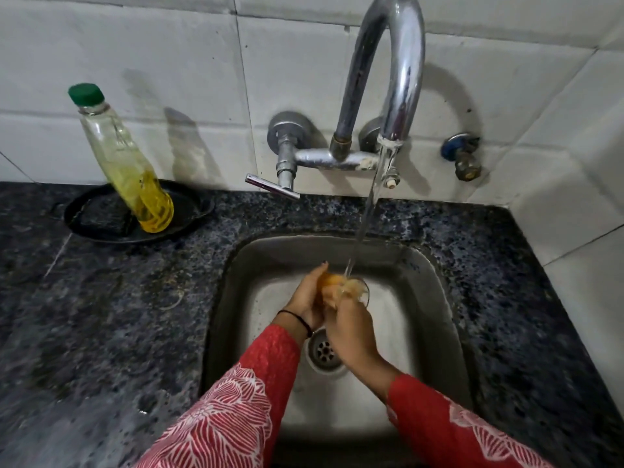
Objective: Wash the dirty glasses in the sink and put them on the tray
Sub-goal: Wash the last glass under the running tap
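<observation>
A clear drinking glass [357, 289] is held over the steel sink [233, 298], tilted with its mouth to the right, under the running water stream [366, 211]. My right hand [351, 332] grips the glass from below. My left hand [309, 293] presses against the glass's left end; something orange-yellow shows between its fingers, and I cannot tell what it is. Both sleeves are red with a white pattern. No tray for washed glasses is in view.
The chrome tap [395, 79] arches over the sink from the tiled wall. A black dish [189, 211] on the dark granite counter holds a dark scrub pad [101, 219] and a bottle of yellow liquid with a green cap [125, 163]. The drain [324, 351] lies below my hands.
</observation>
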